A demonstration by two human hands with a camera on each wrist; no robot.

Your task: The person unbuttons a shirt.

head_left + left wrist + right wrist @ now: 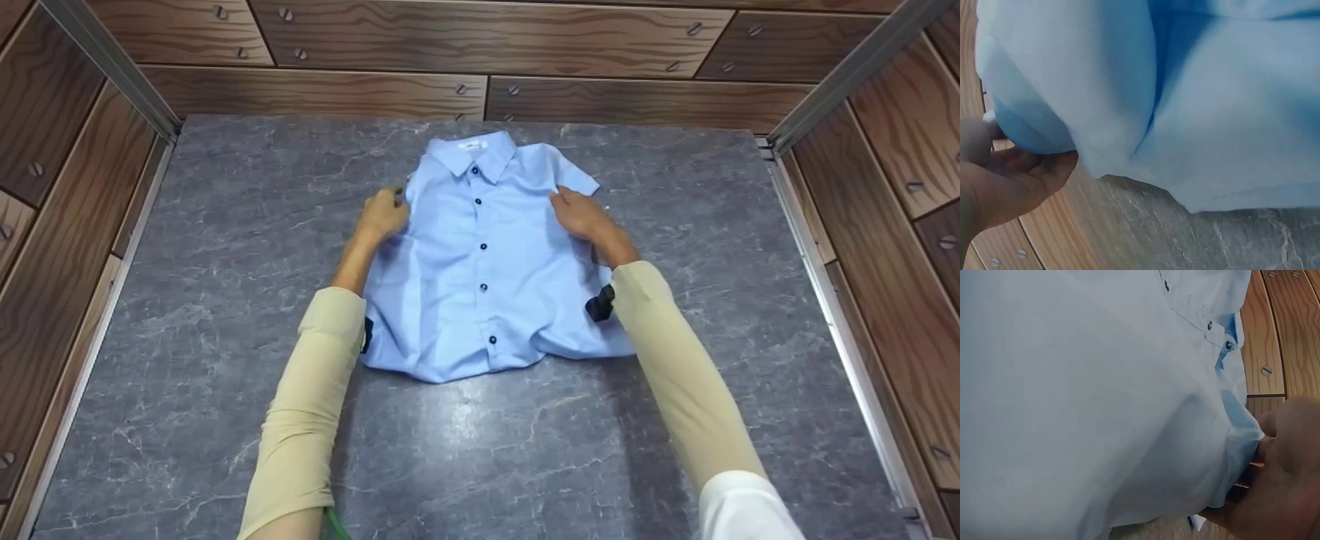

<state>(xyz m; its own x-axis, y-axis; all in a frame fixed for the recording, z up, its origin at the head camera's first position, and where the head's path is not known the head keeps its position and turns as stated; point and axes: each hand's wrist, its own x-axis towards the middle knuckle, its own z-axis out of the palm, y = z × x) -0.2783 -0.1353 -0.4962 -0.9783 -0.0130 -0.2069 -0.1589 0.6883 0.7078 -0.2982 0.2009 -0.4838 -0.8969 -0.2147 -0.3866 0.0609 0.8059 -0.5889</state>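
Grey table [187, 270] bears a blue shirt [450, 277]; left hand [384, 215] pinches one side; right hand [583, 215] pinches the other.

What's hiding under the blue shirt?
You can see grey table around the blue shirt. The left hand and right hand grip its sides, partly underneath. Anything farther under is covered, so I can't tell.

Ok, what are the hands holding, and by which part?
The light blue shirt: the left hand grips one side edge, the right hand the opposite side, near the sleeve.
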